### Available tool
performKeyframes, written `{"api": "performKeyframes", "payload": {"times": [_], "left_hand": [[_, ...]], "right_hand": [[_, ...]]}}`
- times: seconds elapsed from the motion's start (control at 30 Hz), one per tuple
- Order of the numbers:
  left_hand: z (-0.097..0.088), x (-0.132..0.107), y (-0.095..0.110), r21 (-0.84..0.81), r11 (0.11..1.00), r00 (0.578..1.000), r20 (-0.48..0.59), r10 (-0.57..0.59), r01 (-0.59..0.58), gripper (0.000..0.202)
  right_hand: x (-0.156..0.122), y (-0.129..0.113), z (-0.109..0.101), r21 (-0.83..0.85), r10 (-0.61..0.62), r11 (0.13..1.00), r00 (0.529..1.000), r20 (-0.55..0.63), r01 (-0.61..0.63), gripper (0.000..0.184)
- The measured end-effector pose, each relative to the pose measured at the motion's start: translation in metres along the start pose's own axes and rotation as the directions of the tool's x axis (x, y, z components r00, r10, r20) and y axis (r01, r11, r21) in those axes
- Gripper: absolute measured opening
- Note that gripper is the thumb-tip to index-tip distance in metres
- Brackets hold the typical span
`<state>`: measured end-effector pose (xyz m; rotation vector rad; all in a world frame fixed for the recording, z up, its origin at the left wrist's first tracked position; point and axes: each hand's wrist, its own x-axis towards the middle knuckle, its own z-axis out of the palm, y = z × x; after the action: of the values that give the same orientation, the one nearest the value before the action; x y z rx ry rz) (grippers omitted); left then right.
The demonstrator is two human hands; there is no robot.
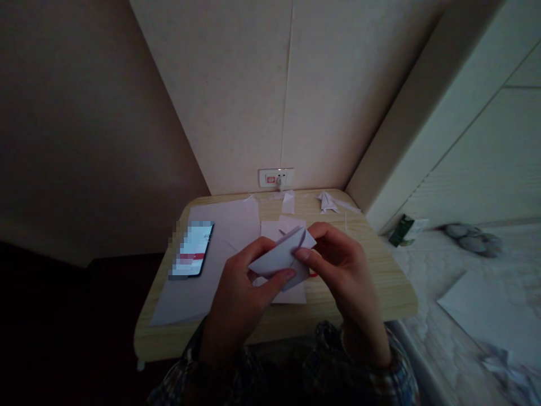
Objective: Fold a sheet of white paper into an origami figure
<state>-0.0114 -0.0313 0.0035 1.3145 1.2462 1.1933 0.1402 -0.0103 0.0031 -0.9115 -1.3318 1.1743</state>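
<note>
Between both hands, above the small wooden table (355,304), is a piece of folded white paper (279,252) with layered flaps and a pointed left end. My left hand (249,282) pinches its lower left part, thumb in front and fingers behind. At its right end, my right hand (338,259) grips a flap between thumb and index finger. Beneath the hands lie white paper sheets (296,296). A bit of something red (313,275) peeks out beside the folded paper; most of it is hidden.
On the table's left, a lit phone (195,248) rests on a large white sheet (228,225). A folded paper figure (327,202) and paper scraps (288,202) lie at the back, below a wall socket (276,177). To the right, a bed (422,270) bears more paper (490,310).
</note>
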Motion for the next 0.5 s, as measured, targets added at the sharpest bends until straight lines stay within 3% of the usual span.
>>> {"api": "performKeyframes", "payload": {"times": [0.3,0.5], "left_hand": [[0.0033,0.0046,0.0003,-0.039,0.999,0.999,-0.031,0.03,-0.032,0.014],[0.0006,0.0035,-0.0001,0.002,1.0,1.0,0.022,0.018,-0.018,0.014]], "right_hand": [[-0.0016,0.0015,0.0049,0.027,0.049,0.999,0.995,-0.089,-0.047,0.026],[-0.0001,-0.0017,0.0005,0.012,0.028,1.0,0.999,-0.03,-0.028,0.017]]}}
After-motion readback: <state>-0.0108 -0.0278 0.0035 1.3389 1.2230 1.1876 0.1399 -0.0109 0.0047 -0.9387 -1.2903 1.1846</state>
